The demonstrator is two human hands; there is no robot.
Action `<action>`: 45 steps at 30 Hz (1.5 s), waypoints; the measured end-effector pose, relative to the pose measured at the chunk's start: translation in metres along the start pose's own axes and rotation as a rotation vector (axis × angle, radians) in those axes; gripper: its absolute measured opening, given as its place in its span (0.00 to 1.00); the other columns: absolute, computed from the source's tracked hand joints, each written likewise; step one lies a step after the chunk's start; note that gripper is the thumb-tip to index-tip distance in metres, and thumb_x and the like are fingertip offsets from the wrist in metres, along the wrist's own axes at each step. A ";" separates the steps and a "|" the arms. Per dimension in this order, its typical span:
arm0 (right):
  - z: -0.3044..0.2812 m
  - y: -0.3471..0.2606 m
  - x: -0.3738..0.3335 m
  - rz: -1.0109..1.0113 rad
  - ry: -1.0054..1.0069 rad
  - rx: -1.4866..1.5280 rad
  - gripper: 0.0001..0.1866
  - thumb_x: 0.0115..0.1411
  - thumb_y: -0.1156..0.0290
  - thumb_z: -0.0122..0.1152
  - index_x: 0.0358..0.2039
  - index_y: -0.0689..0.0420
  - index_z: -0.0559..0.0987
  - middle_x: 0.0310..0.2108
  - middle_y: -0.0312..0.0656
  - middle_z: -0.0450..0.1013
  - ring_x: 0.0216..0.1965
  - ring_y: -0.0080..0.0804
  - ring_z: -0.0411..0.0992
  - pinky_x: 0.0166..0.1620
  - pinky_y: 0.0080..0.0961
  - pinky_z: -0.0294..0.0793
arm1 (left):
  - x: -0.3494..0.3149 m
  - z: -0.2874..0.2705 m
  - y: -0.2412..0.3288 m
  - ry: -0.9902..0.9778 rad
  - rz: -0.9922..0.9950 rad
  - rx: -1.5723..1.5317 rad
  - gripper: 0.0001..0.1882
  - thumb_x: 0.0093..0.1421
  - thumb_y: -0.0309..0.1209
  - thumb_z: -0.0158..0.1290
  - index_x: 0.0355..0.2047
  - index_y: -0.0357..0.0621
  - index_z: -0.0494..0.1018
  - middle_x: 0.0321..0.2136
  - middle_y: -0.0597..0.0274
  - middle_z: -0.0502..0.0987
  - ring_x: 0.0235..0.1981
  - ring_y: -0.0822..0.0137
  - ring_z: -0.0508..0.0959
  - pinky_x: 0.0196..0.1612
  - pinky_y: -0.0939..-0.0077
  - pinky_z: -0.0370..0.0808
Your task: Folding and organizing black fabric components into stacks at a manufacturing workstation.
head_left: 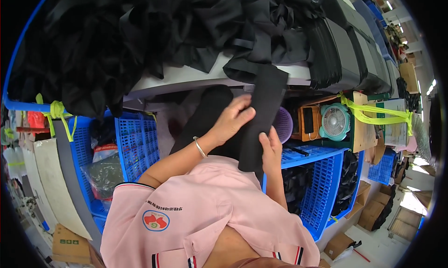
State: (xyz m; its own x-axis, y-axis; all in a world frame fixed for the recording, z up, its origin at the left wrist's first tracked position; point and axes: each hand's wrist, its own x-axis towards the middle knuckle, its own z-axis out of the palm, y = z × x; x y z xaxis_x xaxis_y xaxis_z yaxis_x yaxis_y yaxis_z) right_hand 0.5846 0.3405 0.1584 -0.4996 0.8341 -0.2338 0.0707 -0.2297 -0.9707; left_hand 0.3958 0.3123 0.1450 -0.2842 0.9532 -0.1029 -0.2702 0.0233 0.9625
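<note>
A long, flat black fabric strip [265, 107] slants from the table edge down toward my lap. My right hand [271, 150] pinches its right edge near the lower end, thumb on top and the other fingers mostly behind it. Higher up, at the strip's left edge, my left hand [233, 118] has its fingers bent against the cloth; what its fingertips do underneath is hidden. The upper end of the strip lies by a loose black piece on the white table [186, 77]. A large heap of black fabric pieces [177, 30] covers the table ahead.
Neat stacks of black and grey pieces [345, 48] stand at the right of the table. Blue plastic crates [140, 144] flank me, one blue crate [319, 193] at my right. Beside it are a purple basket [283, 124], a phone [308, 120] and a small teal fan [335, 121].
</note>
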 end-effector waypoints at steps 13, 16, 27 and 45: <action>-0.032 0.007 0.041 0.041 -0.193 0.080 0.23 0.68 0.71 0.56 0.62 0.64 0.70 0.53 0.35 0.73 0.52 0.20 0.70 0.56 0.18 0.67 | 0.098 -0.034 -0.004 0.361 0.425 0.601 0.14 0.53 0.18 0.59 0.42 0.32 0.76 0.57 0.58 0.73 0.31 0.61 0.80 0.36 0.75 0.76; -0.034 0.001 0.050 -0.041 -0.088 -0.144 0.21 0.67 0.71 0.57 0.59 0.65 0.73 0.50 0.40 0.77 0.50 0.22 0.72 0.54 0.20 0.70 | 0.091 -0.027 0.014 0.263 0.652 0.747 0.19 0.51 0.16 0.56 0.46 0.32 0.73 0.61 0.58 0.70 0.31 0.58 0.80 0.34 0.72 0.77; -0.006 -0.029 0.036 -0.523 0.244 -1.511 0.26 0.58 0.78 0.58 0.59 0.53 0.74 0.29 0.41 0.69 0.21 0.37 0.73 0.24 0.29 0.72 | 0.047 0.006 0.046 -0.310 0.712 0.978 0.21 0.50 0.19 0.52 0.47 0.39 0.75 0.67 0.60 0.63 0.31 0.59 0.81 0.30 0.67 0.78; 0.013 -0.036 0.088 0.109 0.229 0.574 0.23 0.66 0.61 0.55 0.57 0.59 0.74 0.49 0.42 0.77 0.45 0.31 0.78 0.46 0.28 0.80 | -0.027 0.009 0.029 0.053 0.694 0.707 0.39 0.48 0.23 0.63 0.62 0.41 0.65 0.63 0.46 0.65 0.60 0.49 0.68 0.60 0.62 0.68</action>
State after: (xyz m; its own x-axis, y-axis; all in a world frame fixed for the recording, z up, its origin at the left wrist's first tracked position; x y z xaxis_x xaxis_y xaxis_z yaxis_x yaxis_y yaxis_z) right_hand 0.5270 0.4154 0.1731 -0.3133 0.8624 -0.3977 -0.3956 -0.4992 -0.7709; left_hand 0.4038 0.2895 0.1784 -0.2170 0.8093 0.5458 0.5781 -0.3440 0.7399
